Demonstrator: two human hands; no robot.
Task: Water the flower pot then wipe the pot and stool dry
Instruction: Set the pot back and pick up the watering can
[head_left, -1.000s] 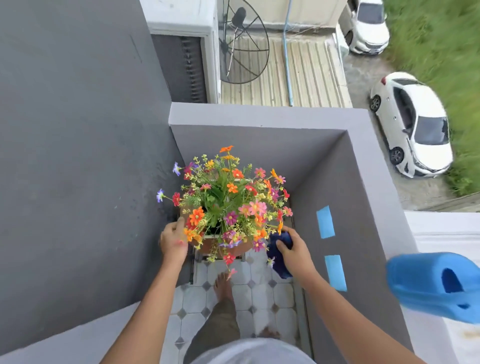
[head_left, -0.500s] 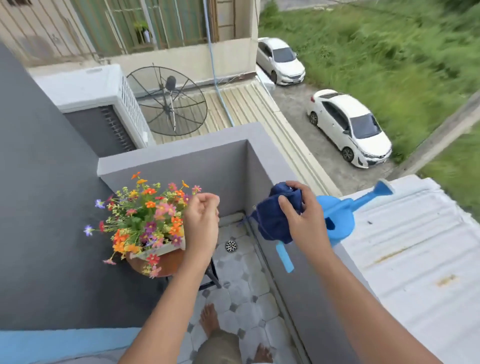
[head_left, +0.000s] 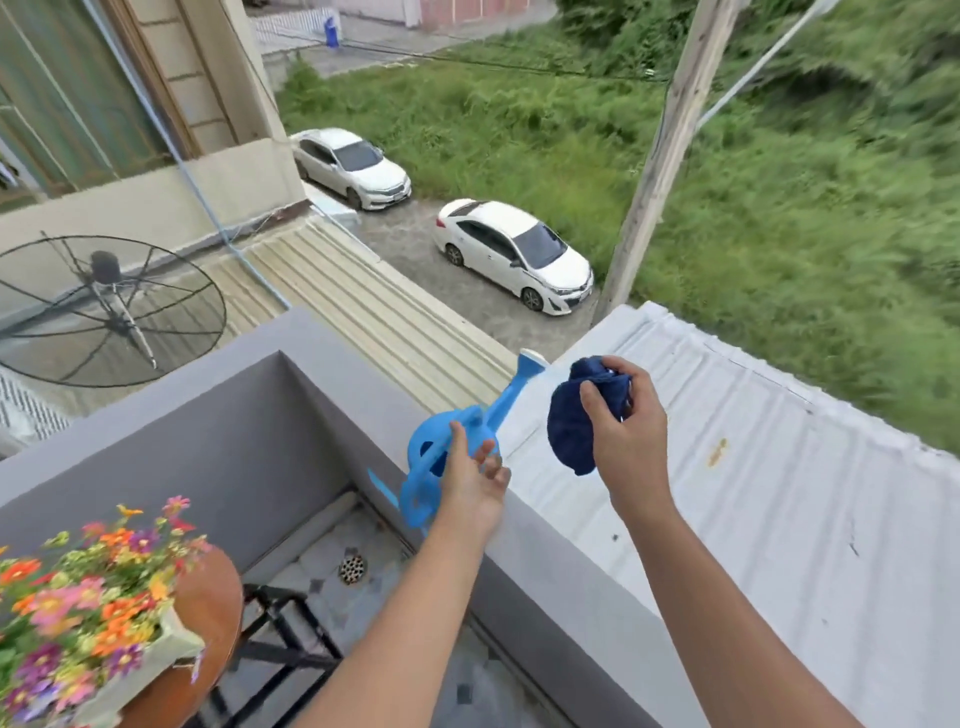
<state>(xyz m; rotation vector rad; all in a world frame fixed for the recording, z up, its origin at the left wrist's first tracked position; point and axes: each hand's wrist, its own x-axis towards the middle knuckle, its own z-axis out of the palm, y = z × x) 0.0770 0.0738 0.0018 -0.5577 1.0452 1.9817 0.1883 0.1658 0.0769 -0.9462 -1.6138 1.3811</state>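
We have left the flower pot (head_left: 171, 644) (low left, on its stool (head_left: 280, 623)). Right hand (head_left: 631, 441) clamps the blue cloth (head_left: 571, 426); left hand (head_left: 470, 475), fingers apart, now reaches the watering can (head_left: 441, 457) on the wall (head_left: 545, 561). Wiping seems paused.

The cloth (head_left: 571, 426) in my right hand (head_left: 631, 441) is dark navy blue; the watering can (head_left: 447, 457) by my left hand (head_left: 470, 480) is bright sky blue; the flowers (head_left: 88, 587) are orange, pink, purple and yellow among green. The pot (head_left: 208, 613) is terracotta brown; the balcony wall (head_left: 249, 447) is plain grey; the floor tiles (head_left: 332, 571) are pale with small dark diamonds; both cars (head_left: 511, 254) are white.
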